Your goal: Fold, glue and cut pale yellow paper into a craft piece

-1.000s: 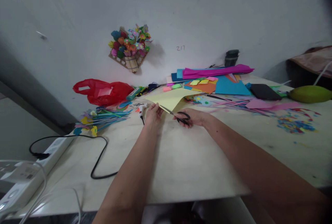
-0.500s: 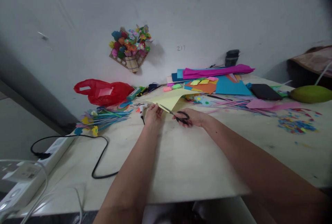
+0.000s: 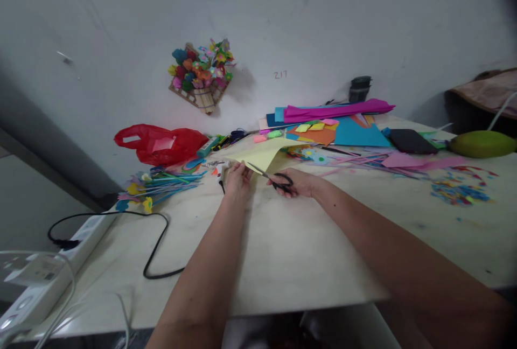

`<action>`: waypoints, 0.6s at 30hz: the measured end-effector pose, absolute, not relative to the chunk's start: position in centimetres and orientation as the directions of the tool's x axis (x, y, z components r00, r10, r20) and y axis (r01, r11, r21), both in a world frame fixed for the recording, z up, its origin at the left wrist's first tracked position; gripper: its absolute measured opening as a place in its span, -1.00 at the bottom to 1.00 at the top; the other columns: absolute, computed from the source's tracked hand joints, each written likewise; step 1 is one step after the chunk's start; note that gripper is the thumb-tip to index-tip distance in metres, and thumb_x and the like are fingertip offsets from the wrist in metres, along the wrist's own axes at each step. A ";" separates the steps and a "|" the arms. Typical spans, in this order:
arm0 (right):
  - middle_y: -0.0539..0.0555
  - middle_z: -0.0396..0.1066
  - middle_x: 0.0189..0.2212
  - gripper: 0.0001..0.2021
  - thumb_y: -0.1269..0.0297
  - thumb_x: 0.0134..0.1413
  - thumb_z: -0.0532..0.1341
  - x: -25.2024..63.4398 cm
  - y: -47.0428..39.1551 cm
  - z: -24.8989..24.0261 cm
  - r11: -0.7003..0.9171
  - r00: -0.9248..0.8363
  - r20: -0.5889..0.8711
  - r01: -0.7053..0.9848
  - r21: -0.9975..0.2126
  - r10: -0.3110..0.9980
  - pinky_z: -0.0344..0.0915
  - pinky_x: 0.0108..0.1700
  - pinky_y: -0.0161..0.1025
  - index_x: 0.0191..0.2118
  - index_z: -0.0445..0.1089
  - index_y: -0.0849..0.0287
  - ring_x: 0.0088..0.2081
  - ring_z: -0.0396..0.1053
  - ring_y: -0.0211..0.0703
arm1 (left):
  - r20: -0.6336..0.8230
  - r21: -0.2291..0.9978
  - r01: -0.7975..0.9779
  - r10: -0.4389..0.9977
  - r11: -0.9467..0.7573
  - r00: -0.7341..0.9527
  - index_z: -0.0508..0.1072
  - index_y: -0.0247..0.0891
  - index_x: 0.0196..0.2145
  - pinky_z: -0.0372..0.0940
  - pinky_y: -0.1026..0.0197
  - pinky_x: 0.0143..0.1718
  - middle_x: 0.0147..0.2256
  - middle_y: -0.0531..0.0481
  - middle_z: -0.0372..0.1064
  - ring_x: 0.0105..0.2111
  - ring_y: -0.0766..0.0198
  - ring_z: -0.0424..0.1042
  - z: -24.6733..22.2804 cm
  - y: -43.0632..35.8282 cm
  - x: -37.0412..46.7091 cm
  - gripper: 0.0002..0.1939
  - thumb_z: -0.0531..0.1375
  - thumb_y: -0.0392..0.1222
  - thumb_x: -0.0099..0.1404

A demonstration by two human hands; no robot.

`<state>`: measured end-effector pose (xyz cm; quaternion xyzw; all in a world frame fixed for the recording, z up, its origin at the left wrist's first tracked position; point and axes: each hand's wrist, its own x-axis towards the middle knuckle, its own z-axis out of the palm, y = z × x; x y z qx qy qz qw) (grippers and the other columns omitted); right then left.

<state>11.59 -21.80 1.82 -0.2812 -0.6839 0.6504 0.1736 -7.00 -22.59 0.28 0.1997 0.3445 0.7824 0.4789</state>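
Observation:
A pale yellow sheet is raised a little above the table, its near edge pinched in the fingers of my left hand. Black-handled scissors are held in my right hand, which is closed round their loops. The blades point left and lie along the near edge of the sheet, close to my left fingertips. Just left of my left hand is a white glue gun. Behind my right hand lie paper flowers with thin stems.
On the left are a red plastic bag, stemmed flowers, a black cable and a power strip. Coloured sheets, a black pouch, a green object and paper scraps lie right. A bouquet hangs on the wall.
The view has shifted very slightly. Both hands stay almost in place, with the sheet and scissors still held.

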 end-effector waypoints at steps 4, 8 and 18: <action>-0.08 0.24 -0.69 -0.71 0.12 0.10 0.07 11.5 -22.2 2.2 -0.006 -0.768 -0.130 0.162 -0.987 0.627 -0.10 -0.77 -0.47 -0.27 0.30 0.29 -0.75 0.11 -0.44 | -0.016 0.723 -0.620 0.890 -0.305 -0.456 0.30 -0.29 -0.47 0.34 0.32 -0.30 -0.48 0.08 0.40 -0.46 0.43 0.41 0.2 -22.5 -7.1 -0.86 0.10 -0.44 0.19; -0.09 0.24 -0.70 -0.73 0.15 0.09 0.09 11.5 -22.2 2.2 -0.009 -0.764 -0.122 0.150 -0.989 0.634 -0.11 -0.77 -0.47 -0.29 0.30 0.30 -0.75 0.10 -0.44 | -0.011 0.720 -0.621 0.890 -0.309 -0.456 0.31 -0.28 -0.48 0.33 0.31 -0.30 -0.49 0.09 0.40 -0.46 0.43 0.41 0.0 -22.4 -7.2 -0.85 0.09 -0.45 0.19; -0.09 0.23 -0.71 -0.74 0.16 0.05 0.13 11.4 -21.6 1.5 0.003 -0.766 -0.104 0.138 -0.990 0.634 -0.15 -0.77 -0.47 -0.28 0.30 0.30 -0.76 0.08 -0.46 | -0.013 0.746 -0.590 0.880 -0.307 -0.475 0.33 -0.25 -0.52 0.31 0.26 -0.23 -0.49 0.06 0.40 -0.46 0.40 0.41 -0.3 -22.0 -7.5 -0.82 0.11 -0.44 0.18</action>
